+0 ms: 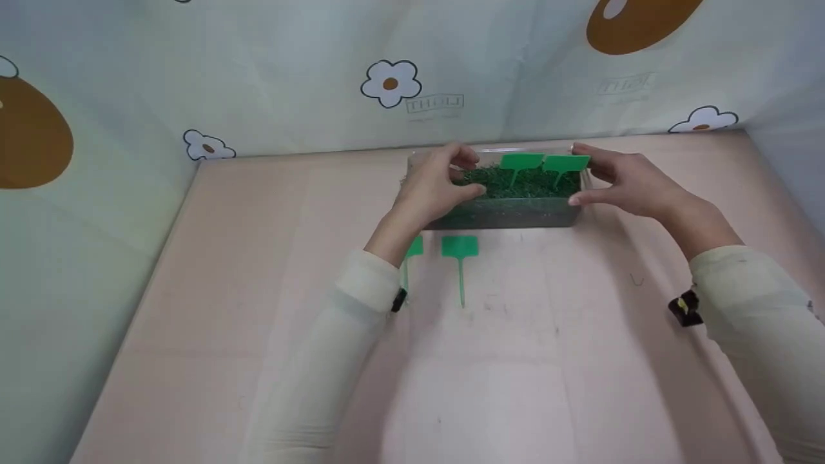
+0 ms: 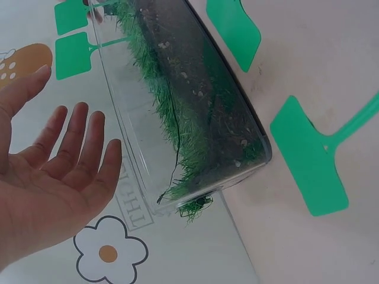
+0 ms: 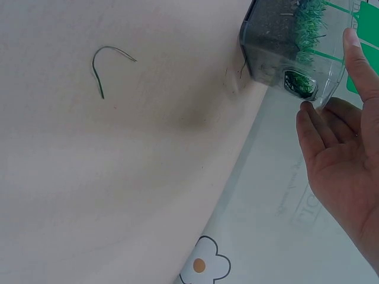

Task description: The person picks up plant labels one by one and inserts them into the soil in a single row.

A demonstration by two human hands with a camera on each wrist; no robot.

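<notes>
A clear rectangular plastic box holds dark soil and green grass. Two green plant labels stand upright in its right half. My left hand is over the box's left end in the head view. The left wrist view shows that hand apart from the wall, palm visible, fingers loosely bent and holding nothing. At the right end, my right hand spans the corners, thumb in front and fingers behind. Its fingertips are right at the end wall in the right wrist view.
Two more green plant labels lie on the pale table in front of the box, one partly hidden by my left wrist. A thin bent wire-like piece lies to the right. Printed fabric hangs behind the box.
</notes>
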